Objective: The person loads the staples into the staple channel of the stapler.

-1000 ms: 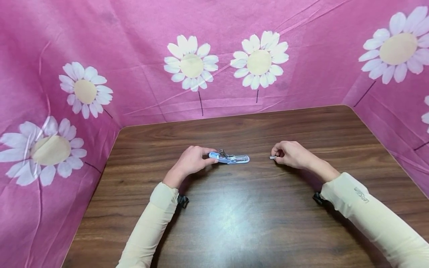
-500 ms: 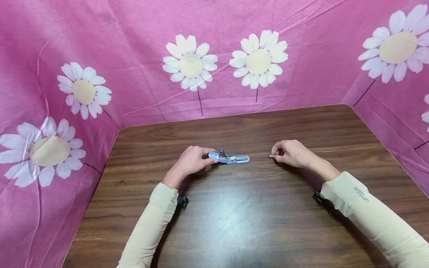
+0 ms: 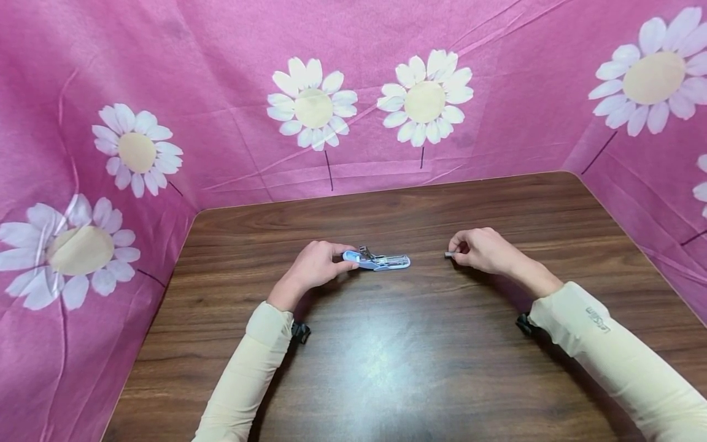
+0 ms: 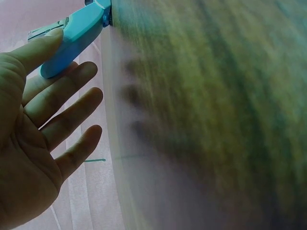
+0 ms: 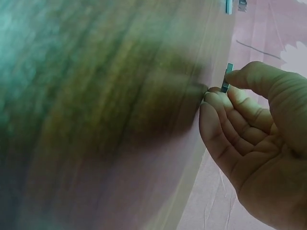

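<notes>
A light blue stapler (image 3: 394, 263) lies opened out on the table, its metal magazine facing up and a metal part sticking up near the middle. My left hand (image 3: 317, 264) pinches the stapler's left end between thumb and index finger. In the left wrist view the thumb presses on the blue body (image 4: 79, 36) while the other fingers are spread. To the right of the stapler, and apart from it, my right hand (image 3: 483, 250) pinches a short grey strip of staples (image 3: 448, 255). The right wrist view shows this staple strip (image 5: 228, 78) upright between thumb and fingertips.
The dark wood-grain table (image 3: 353, 368) has a glossy bright patch in front of the stapler. A pink cloth (image 3: 232, 80) with white daisies stands along the back and both sides of the table.
My right hand has shifted slightly toward the table's far edge, with the staple strip turned a little in its fingers. The left hand and stapler stay in place.
</notes>
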{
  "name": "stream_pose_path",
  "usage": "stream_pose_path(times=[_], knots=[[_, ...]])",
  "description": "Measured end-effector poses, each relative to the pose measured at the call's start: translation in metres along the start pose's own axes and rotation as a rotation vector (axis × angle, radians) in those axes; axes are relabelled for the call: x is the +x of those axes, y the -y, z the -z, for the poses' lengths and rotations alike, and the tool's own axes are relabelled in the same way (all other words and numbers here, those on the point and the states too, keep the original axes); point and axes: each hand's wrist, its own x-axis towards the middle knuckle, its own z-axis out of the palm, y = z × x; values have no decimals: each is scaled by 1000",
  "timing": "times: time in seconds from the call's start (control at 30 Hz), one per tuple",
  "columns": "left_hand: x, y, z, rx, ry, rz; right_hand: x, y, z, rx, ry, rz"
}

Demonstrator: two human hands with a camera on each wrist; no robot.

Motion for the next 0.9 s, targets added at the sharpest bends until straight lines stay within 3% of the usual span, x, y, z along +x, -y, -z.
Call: stream_pose_path(times=[0.27, 0.9], knots=[[-1, -1, 1, 7, -13, -19, -1, -1, 1, 20, -10, -3], [-1, -1, 1, 15, -4, 0, -4, -7, 13, 26, -28, 18]])
